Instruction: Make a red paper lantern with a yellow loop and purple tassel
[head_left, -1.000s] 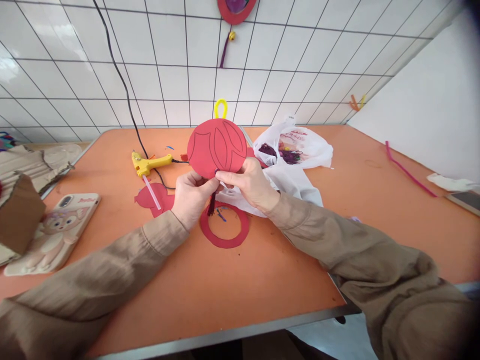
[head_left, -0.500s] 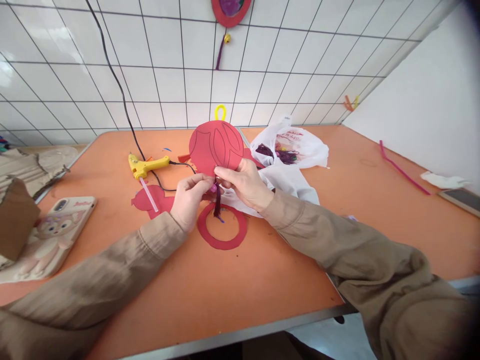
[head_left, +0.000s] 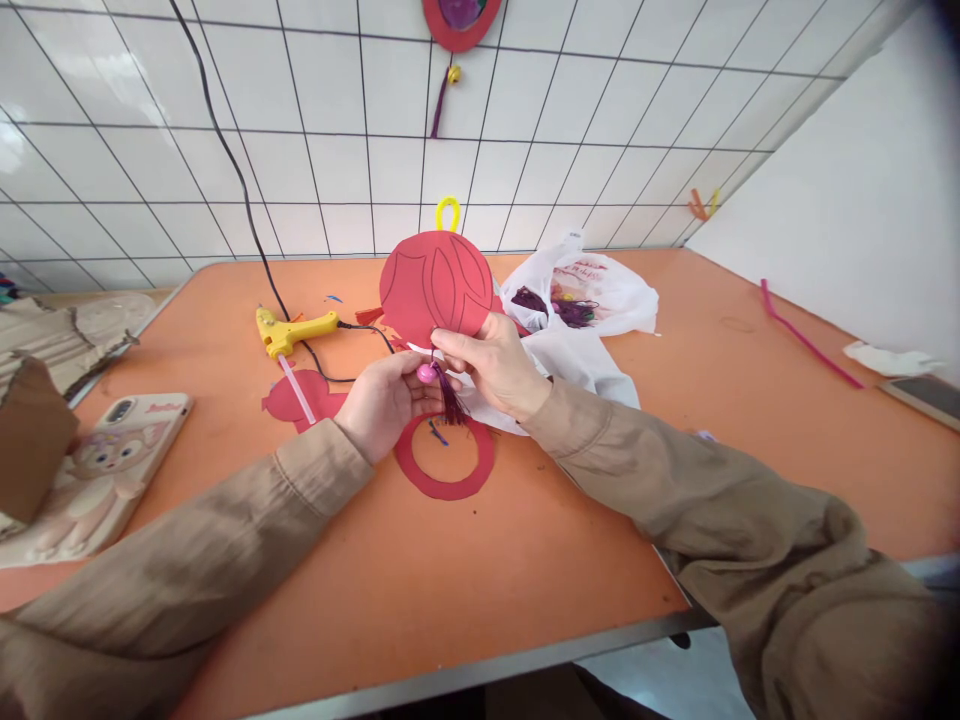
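Observation:
A red paper disc [head_left: 433, 285] with curved lines drawn on it is pinched at its lower edge by my right hand [head_left: 491, 365], thumb in front. From its top sticks a yellow loop [head_left: 448, 215]. Below hang a pink bell [head_left: 427, 373] and a dark purple tassel [head_left: 452, 402]. My left hand [head_left: 386, 402] is open, palm turned up, its fingers spread behind and under the bell; whether they touch it I cannot tell. On the table beneath lies a red paper ring [head_left: 445, 490].
A yellow glue gun [head_left: 300, 328] with its cord stands left, beside red paper cutouts [head_left: 292, 397]. Far left are a phone [head_left: 124, 460] and cardboard [head_left: 34, 430]. Behind my right hand lies a white plastic bag [head_left: 619, 295]. A pink pipe cleaner [head_left: 810, 335] lies right.
My left thumb and fingers have let go of the pink bell and opened beneath it. The tassel has swung right. The disc, in my right hand, has risen slightly.

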